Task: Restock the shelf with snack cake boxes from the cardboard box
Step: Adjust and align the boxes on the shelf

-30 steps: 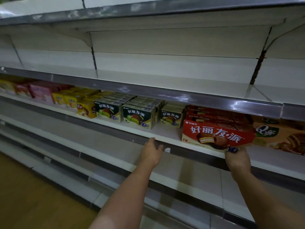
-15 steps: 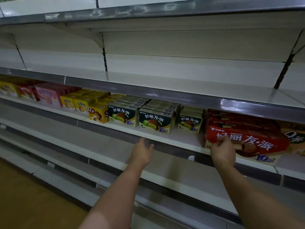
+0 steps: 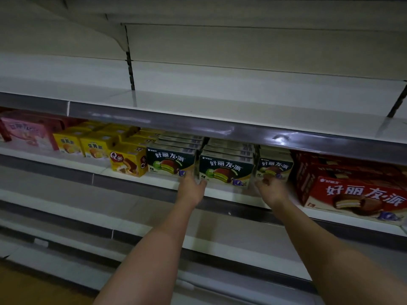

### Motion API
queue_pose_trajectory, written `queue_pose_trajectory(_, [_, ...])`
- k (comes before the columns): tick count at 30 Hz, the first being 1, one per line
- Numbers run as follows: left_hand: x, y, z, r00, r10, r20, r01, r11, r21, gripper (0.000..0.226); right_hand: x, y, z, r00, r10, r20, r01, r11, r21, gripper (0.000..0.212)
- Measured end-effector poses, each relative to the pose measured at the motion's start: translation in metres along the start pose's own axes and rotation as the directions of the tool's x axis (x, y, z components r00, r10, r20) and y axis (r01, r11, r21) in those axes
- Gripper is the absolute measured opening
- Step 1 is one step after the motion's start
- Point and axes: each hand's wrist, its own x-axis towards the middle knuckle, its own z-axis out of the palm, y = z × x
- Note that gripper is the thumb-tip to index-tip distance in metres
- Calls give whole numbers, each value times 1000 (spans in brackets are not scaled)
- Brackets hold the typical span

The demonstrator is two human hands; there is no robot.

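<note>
Along the stocked shelf [image 3: 220, 193], both arms reach toward the row of dark green snack cake boxes; the left hand [image 3: 191, 187] sits at the lower left corner of the middle green box [image 3: 225, 172], fingers pushed into the narrow gap between it and the left green box [image 3: 170, 162], touching both, though whether they curl round an edge I cannot tell; the right hand [image 3: 270, 188] is at the lower front of the smaller right green box [image 3: 274, 167], fingers bent against its face, a true grasp not discernible; a slim gap separates that box from the big red box [image 3: 356, 194], which stands right at the shelf's front lip; left of the green row sit a yellow Q box [image 3: 127, 161], more yellow boxes [image 3: 83, 144] and a pink box [image 3: 24, 133]; bare shelf front runs before the green boxes; the upper shelf [image 3: 220, 102] and the lower shelf [image 3: 132, 208] lie open
</note>
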Motion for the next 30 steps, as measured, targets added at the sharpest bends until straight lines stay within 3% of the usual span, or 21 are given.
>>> queue_pose_trajectory(4, [20,4,8,998,33,46,-32,999,-36,53,20,-13,8,999,-11,43,11,1000,-2,38])
queue_pose_trajectory(11, [43,10,21,995,-25,99,40,987,-157,66,42,-27,19,996,-90,20,90,996,-28,73])
queue_pose_trajectory(15, [62,13,26,975,-138,171,186,935,-301,64,52,-31,22,990,-131,53,138,979,-151,73])
queue_pose_trajectory(18, [73,15,29,956,-177,236,257,893,-370,72,59,-31,24,987,-147,57,154,978,-144,65])
queue_pose_trajectory(30, [80,7,47,959,-158,233,248,868,-430,94,61,-28,27,988,-150,-49,130,950,-285,68])
